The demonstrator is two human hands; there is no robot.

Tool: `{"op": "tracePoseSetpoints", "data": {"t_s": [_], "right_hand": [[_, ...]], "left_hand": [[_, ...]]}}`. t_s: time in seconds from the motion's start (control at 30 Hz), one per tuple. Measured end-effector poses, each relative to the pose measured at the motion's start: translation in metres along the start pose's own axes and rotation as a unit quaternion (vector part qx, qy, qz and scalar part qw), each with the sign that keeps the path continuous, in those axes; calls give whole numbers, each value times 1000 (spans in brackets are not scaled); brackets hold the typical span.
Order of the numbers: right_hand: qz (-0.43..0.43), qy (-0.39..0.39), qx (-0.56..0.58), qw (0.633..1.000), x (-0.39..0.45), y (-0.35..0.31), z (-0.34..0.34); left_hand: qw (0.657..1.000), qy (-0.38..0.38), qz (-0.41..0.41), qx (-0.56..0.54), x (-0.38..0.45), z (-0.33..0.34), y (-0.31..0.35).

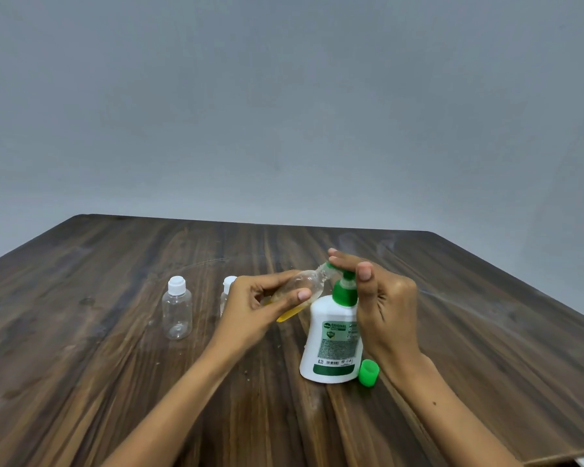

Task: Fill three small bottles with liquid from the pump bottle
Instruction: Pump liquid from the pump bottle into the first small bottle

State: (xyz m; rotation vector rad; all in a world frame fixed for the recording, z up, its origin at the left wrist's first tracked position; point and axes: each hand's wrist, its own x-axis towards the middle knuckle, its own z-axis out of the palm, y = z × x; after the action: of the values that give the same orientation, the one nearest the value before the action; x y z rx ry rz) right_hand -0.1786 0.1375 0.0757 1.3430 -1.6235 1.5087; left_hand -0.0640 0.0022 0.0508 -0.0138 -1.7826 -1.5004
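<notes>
From the head camera I see my left hand curled around a small clear bottle, thumb and fingers gripping its body. I hold it tilted, neck up toward the right, open mouth right at the green pump nozzle. Yellow liquid sits pooled in its lower end.

My right hand rests on the pump bottle, fingers laid flat across the top of the pump head, thumb pointing up beside it. The white pump bottle stands upright on the wooden counter, label toward me.

A loose green cap lies just beside the pump bottle's base, on the right. Two more small bottles stand to the left: a capped clear bottle, and a second capped bottle partly hidden behind my left hand.
</notes>
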Motion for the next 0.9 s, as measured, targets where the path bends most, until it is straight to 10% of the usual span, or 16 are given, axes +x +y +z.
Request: {"op": "tracePoseSetpoints", "data": {"t_s": [0.9], "right_hand": [[3,-5,9,1000,-4,4,2]], "left_hand": [[1000,0,8,26,2,-1,-4]]}}
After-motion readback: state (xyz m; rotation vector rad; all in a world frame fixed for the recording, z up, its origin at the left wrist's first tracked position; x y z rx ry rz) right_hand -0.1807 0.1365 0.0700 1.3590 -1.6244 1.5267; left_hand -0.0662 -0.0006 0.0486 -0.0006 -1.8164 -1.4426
